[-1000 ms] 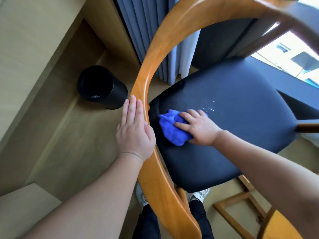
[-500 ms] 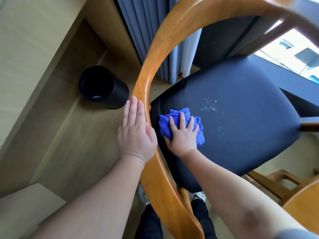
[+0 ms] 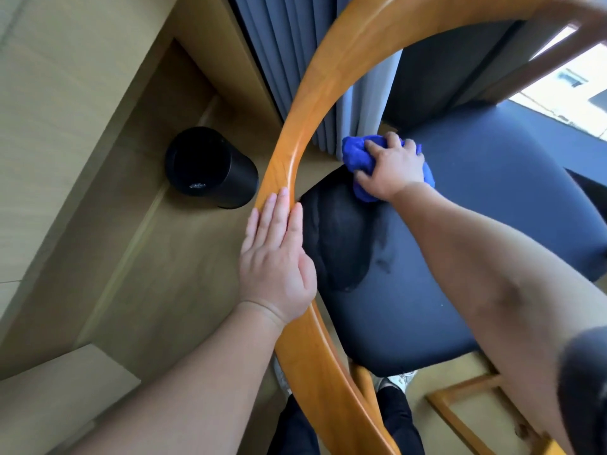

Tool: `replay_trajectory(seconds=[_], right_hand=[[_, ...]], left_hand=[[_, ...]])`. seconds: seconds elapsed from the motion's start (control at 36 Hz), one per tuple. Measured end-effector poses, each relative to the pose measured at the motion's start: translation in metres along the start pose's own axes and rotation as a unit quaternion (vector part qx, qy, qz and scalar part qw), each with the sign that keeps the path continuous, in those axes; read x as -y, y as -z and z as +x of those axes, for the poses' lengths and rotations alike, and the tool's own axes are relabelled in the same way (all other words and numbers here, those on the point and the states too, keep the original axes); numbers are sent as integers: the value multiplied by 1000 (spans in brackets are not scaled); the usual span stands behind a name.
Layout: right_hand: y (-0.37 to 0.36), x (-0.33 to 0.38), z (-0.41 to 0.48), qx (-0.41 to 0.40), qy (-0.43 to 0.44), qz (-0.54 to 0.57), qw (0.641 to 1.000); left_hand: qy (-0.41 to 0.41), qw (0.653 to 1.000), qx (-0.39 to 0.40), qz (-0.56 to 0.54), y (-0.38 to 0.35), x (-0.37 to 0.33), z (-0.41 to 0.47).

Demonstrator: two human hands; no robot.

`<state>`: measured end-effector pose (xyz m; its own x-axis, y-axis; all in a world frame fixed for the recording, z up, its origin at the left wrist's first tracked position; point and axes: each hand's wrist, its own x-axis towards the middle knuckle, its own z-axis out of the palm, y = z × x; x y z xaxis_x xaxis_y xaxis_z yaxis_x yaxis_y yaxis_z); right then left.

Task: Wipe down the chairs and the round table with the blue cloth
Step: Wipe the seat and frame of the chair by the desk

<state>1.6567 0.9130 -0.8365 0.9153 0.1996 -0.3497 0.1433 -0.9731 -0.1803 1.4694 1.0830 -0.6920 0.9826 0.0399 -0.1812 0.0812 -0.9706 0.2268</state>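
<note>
One chair seat point(image 3: 460, 257) looks partly wiped, the right hand point(image 3: 391, 169) gripping the blue cloth point(image 3: 356, 152) at its far corner, left hand point(image 3: 274, 261) flat on the backrest point(image 3: 295, 126); the table is probably not yet done.

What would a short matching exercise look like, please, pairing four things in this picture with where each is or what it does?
Things:
1. left hand
2. right hand
3. blue cloth
4. black bin

States:
A. stands on the floor
B. bunched at an edge of the dark seat
C. lies flat on the curved wooden rail
D. grips the cloth

Pairs: 1-C, 2-D, 3-B, 4-A.
</note>
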Motion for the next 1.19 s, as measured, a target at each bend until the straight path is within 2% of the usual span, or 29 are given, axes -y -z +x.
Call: replay_trajectory(seconds=[0.06, 0.17, 0.31, 0.56, 0.61, 0.92, 1.06, 1.19], right_hand=[[-7, 4, -11, 25, 6, -26, 999], [-10, 0, -26, -9, 13, -25, 1000], [-13, 8, -58, 25, 27, -16, 999], [-74, -18, -239, 77, 191, -43, 978], [-79, -25, -261, 105, 203, -53, 972], [-77, -19, -263, 126, 165, -58, 976], [-69, -18, -260, 162, 166, -68, 970], [-63, -20, -254, 155, 178, -54, 970]], left_hand=[[-4, 1000, 3, -4, 1, 0, 1], [-6, 1000, -4, -12, 1, 0, 1], [-15, 999, -12, -26, 2, 0, 0], [-15, 999, -14, -30, 2, 1, -1], [-14, 999, -12, -27, 1, 1, -1], [-3, 998, -56, -30, -4, -1, -4], [65, 994, -75, -41, -14, -16, -35], [129, 986, -82, -62, -40, -48, -105]])
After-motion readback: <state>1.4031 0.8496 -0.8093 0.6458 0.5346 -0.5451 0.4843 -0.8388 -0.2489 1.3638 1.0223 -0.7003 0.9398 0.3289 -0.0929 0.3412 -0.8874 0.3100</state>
